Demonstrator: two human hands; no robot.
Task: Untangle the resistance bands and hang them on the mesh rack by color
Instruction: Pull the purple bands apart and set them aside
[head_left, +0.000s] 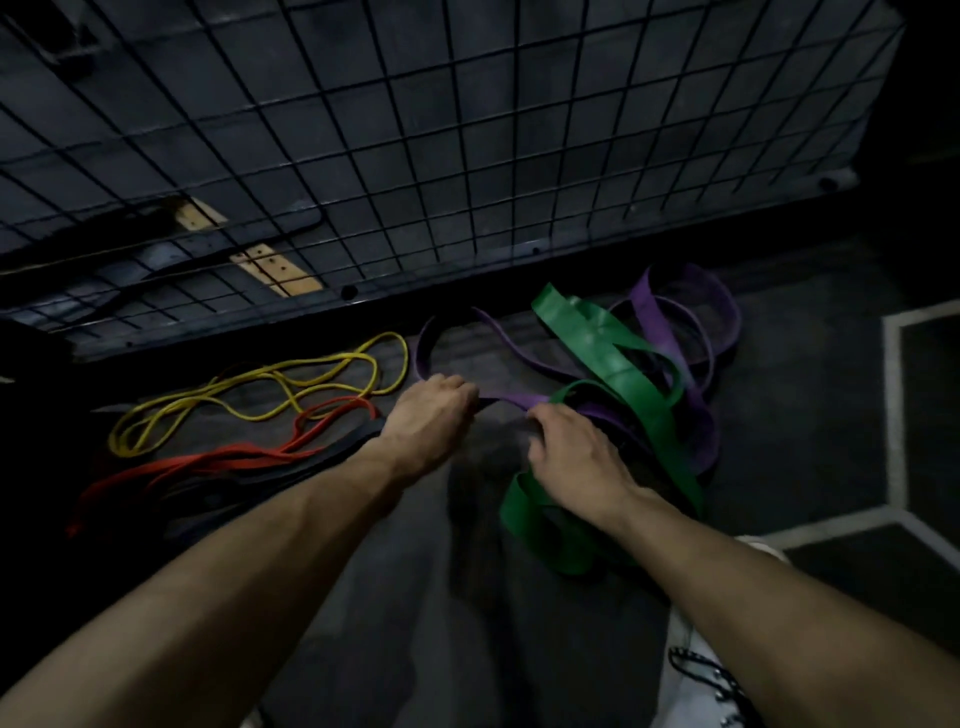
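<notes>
Head view: both bare forearms reached forward and down over a dark grey floor (395, 597). The left hand (428, 410) was curled around a flat purple rubber resistance band (514, 400), fingers closed on it. The right hand (569, 447) pinched the same purple band just beside the left, thumb and fingers clamped on the strip stretched between the two hands. That purple band ran into a tangle with wide green rubber bands (613, 353) on the floor to the right, purple loops weaving through the green. Thin yellow bands (260, 384) lay in loose loops on the floor to the left, with thin red bands (218, 462) touching them below, partly over a black band (332, 452). A black wire mesh rack (415, 130) stood behind everything, no band hanging on it. White floor lines (891, 415) were at the right.
</notes>
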